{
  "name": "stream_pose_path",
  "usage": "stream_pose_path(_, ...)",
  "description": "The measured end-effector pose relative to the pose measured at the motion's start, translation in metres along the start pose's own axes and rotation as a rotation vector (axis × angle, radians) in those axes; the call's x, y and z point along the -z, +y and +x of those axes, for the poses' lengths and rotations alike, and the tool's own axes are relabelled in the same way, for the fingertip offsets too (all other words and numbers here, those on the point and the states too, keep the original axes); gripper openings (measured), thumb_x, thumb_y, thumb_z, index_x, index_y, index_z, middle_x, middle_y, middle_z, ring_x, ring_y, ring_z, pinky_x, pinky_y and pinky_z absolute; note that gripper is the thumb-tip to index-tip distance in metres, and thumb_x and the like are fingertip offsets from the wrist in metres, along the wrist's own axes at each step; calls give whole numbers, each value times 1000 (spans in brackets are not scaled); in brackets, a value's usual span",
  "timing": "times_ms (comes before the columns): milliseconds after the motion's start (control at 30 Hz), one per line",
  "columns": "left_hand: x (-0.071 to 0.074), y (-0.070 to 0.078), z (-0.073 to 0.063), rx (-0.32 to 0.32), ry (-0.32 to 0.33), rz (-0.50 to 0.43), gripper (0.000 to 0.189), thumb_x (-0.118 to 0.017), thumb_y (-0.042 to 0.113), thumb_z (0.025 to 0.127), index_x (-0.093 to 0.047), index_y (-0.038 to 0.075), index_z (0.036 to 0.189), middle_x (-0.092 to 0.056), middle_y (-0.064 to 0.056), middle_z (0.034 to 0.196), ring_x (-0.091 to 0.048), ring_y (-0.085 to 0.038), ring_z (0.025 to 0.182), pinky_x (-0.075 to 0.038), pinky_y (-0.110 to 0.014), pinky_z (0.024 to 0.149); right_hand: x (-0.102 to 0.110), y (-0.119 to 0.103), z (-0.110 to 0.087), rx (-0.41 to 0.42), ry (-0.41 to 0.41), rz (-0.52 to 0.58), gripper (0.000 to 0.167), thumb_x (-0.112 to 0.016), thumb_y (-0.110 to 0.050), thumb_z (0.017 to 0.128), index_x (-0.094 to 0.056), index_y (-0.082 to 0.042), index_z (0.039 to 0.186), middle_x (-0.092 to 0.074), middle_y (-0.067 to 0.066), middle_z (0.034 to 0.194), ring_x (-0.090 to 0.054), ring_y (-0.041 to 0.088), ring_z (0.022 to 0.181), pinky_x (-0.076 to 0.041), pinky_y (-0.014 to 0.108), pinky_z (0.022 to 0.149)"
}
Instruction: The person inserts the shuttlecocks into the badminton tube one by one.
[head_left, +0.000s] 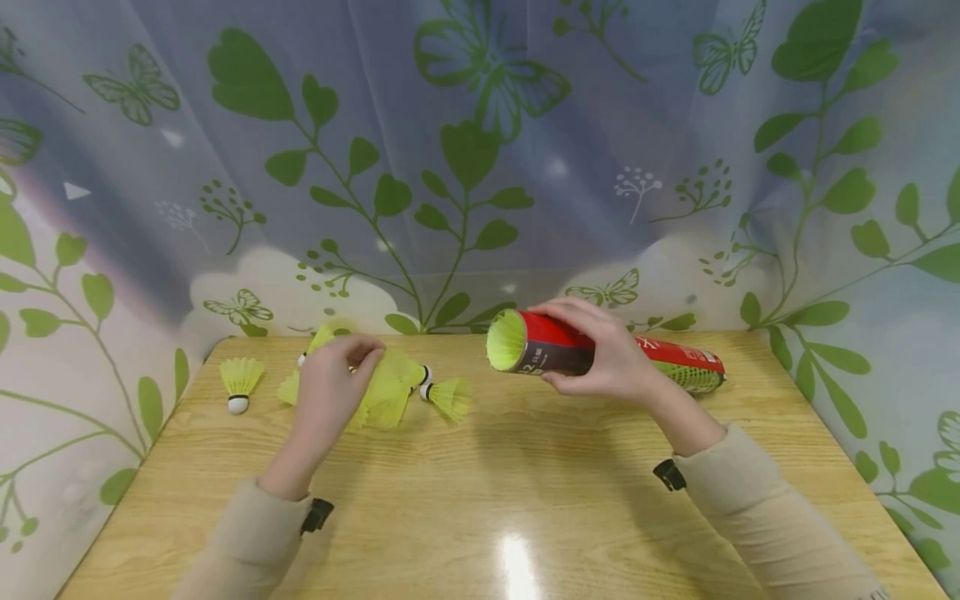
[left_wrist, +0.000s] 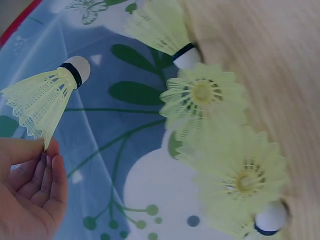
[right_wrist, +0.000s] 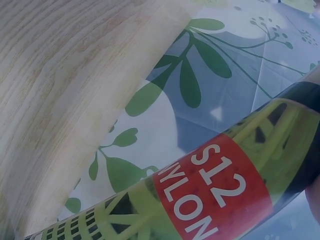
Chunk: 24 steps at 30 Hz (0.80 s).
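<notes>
My left hand (head_left: 333, 383) pinches a yellow shuttlecock (left_wrist: 47, 97) by the edge of its skirt, its white cork tip pointing away from the fingertips. Around and beyond this hand lie several more yellow shuttlecocks (head_left: 450, 398), bunched together and partly hidden by it in the head view. My right hand (head_left: 607, 354) grips a red and dark printed tube (head_left: 551, 337) from above and in front, tilted with its open end facing left. Pale yellow skirts (head_left: 506, 342) fill that mouth. Through the tube's clear side, more shuttlecocks show in the right wrist view.
One shuttlecock (head_left: 240, 385) stands apart at the left of the wooden table (head_left: 420, 517), cork toward me. A curtain (head_left: 495, 208) printed with leaves and butterflies hangs right behind the table and along both sides.
</notes>
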<state>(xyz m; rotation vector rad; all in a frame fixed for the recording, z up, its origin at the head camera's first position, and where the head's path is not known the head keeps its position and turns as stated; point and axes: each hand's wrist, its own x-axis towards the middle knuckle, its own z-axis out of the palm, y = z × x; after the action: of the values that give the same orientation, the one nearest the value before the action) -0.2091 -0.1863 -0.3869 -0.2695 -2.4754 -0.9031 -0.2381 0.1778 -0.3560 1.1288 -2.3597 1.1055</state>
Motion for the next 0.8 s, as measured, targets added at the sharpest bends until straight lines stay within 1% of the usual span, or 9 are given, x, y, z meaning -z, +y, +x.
stream_pose_path(167, 5, 10, 8, -22, 35, -21, 8, -75, 4, 99, -80, 0, 104, -81, -18, 97, -77, -32, 83, -63, -49, 76, 0, 0, 0, -5, -1, 2, 73, -91, -10, 72, -65, -7, 140, -66, 16, 140, -61, 33, 123, -58, 47, 90)
stream_pose_path(400, 13, 24, 17, -87, 96, -50, 7, -77, 2, 96, -80, -1, 102, -81, -19, 96, -77, -33, 82, -63, -49, 77, -1, 0, 1, -17, -5, -2, 73, -91, -10, 73, -65, -8, 141, -66, 15, 140, -60, 32, 123, -57, 47, 89)
stream_pose_path(633, 16, 39, 22, -126, 153, -84, 7, -80, 2, 94, -81, 0, 101, -82, -16, 97, -77, -31, 83, -63, -47, 77, -1, 1, 1, -12, -7, 0, 73, -90, -10, 73, -64, -8, 141, -67, 14, 138, -61, 30, 118, -58, 42, 86)
stream_pose_path(800, 18, 54, 24, -153, 168, -128, 6, -80, 2, 94, -81, 1, 100, -82, -15, 96, -77, -29, 83, -63, -44, 77, -2, 1, 1, -12, -6, 3, 72, -90, -9, 73, -65, -8, 141, -67, 14, 137, -61, 29, 117, -59, 41, 85)
